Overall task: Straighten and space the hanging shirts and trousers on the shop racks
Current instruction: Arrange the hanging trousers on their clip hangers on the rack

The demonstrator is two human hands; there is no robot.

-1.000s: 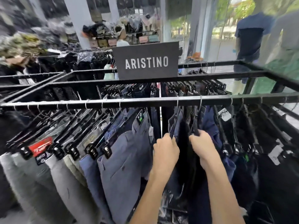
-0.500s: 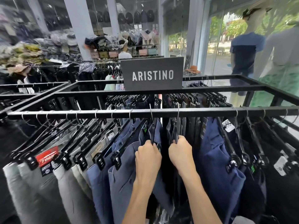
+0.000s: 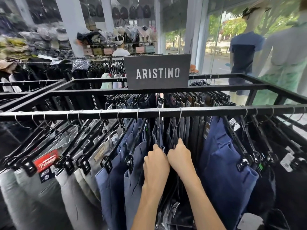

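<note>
Trousers hang in a row from the front rail (image 3: pixel 99 114) of a black rack, each on a clip hanger with a metal hook; the rail runs across the middle of the frame. Grey trousers (image 3: pixel 29 193) fan out at lower left, one bearing a red tag (image 3: pixel 46 161); blue trousers (image 3: pixel 113 183) hang just right of them, left of centre; navy trousers (image 3: pixel 222 165) fill the space right of centre; black trousers (image 3: pixel 292 188) crowd the far right.

Both hands are at the centre of the frame, side by side and almost touching, backs toward the camera; the left hand (image 3: pixel 156 161) has its fingers curled into the edge of the dark grey trousers (image 3: pixel 157 133), thumb on top; the right hand (image 3: pixel 180 156) pinches the charcoal trousers (image 3: pixel 172 136) just beside that pair. These two pairs hang close together, their hooks near each other on the rail.

Above, at upper centre, a dark sign (image 3: pixel 157 72) reading ARISTINO stands on the middle bar; two mannequins (image 3: pixel 244 47) stand by the window at upper right.
</note>
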